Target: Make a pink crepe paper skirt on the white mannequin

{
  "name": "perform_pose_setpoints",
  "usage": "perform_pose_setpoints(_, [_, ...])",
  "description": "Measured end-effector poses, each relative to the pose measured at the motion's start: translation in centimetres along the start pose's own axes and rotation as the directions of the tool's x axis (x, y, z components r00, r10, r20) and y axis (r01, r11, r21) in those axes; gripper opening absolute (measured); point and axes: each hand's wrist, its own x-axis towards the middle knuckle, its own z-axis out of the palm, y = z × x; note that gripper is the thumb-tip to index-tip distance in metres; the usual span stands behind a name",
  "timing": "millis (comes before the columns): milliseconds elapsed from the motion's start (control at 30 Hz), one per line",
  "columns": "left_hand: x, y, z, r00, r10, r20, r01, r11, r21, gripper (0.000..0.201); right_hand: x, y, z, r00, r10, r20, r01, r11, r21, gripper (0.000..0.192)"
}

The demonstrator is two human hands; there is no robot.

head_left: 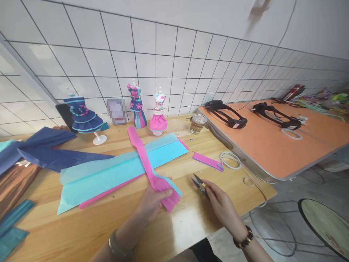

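Note:
My left hand (153, 202) grips the near, gathered end of a long pink crepe paper strip (141, 153) that has a thin light blue layer along its edge. The strip runs away from me across a wide light blue crepe paper sheet (109, 171) lying on the wooden table (188, 222). My right hand (220, 203) holds small thread snips (198, 181), blades pointing left toward the pink strip, a short gap from it. A short pink paper offcut (207, 161) lies beyond my right hand.
Three small mannequins in paper dresses (81, 118) (136, 105) (159, 114) stand at the back by the tiled wall. Dark blue paper (46, 151) lies left, teal strips (12, 225) at near left. A glass jar (197, 123), tape rolls (230, 160), an orange table (272, 142) with black headsets (226, 114) sit right.

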Motion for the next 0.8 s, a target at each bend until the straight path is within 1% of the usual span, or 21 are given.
perform_pose_setpoints(33, [0.1,-0.1,-0.1,1.0,0.024,-0.008,-0.024,1.0,0.0,0.054,-0.4,-0.9,0.6,0.994,0.088,0.062,-0.096,0.986,0.134,0.037])
perform_pose_setpoints(67, [0.2,-0.1,-0.2,0.999,0.044,-0.018,-0.044,0.999,0.004,0.057,-0.8,-1.8,1.2,0.976,0.171,0.134,-0.199,0.953,0.23,0.04])
perform_pose_setpoints(133, [0.4,-0.1,-0.5,0.997,0.074,-0.029,-0.073,0.997,0.017,0.064,-1.4,-3.3,2.2,0.929,0.268,0.256,-0.349,0.864,0.364,0.047])
perform_pose_setpoints(167, [0.5,-0.1,-0.6,0.996,0.08,-0.029,-0.08,0.997,0.021,0.068,-1.6,-3.8,2.6,0.904,0.29,0.315,-0.405,0.818,0.409,0.049])
perform_pose_setpoints(233, [0.4,0.1,-0.7,0.996,0.087,-0.025,-0.086,0.996,0.031,0.075,-1.9,-4.5,3.2,0.859,0.296,0.418,-0.483,0.741,0.467,0.052])
perform_pose_setpoints(300, [0.3,0.4,-0.7,0.996,0.083,-0.019,-0.082,0.995,0.048,0.081,-2.1,-4.9,3.7,0.822,0.28,0.497,-0.531,0.692,0.488,0.053])
perform_pose_setpoints(433, [-0.1,1.2,-0.4,0.994,0.105,-0.028,-0.103,0.993,0.059,0.085,-2.2,-4.8,4.3,0.781,0.256,0.57,-0.576,0.648,0.498,0.05])
perform_pose_setpoints(500, [-0.1,1.3,-0.4,0.992,0.119,-0.035,-0.117,0.991,0.064,0.083,-2.3,-4.6,4.7,0.772,0.232,0.591,-0.584,0.627,0.516,0.047])
perform_pose_setpoints(567, [-0.1,1.4,-0.5,0.991,0.131,-0.038,-0.128,0.989,0.08,0.081,-2.3,-4.4,5.0,0.774,0.202,0.6,-0.575,0.619,0.534,0.044])
perform_pose_setpoints(633, [0.0,1.3,-0.6,0.99,0.138,-0.041,-0.134,0.986,0.096,0.079,-2.4,-4.4,5.3,0.786,0.177,0.592,-0.549,0.639,0.538,0.043])
perform_pose_setpoints(733, [0.0,1.3,-0.7,0.99,0.134,-0.053,-0.127,0.986,0.111,0.075,-2.5,-4.5,5.5,0.806,0.165,0.568,-0.501,0.701,0.507,0.045])
perform_pose_setpoints(800, [0.0,1.3,-0.7,0.989,0.137,-0.057,-0.13,0.984,0.122,0.072,-2.4,-4.7,5.6,0.809,0.167,0.563,-0.487,0.727,0.485,0.046])
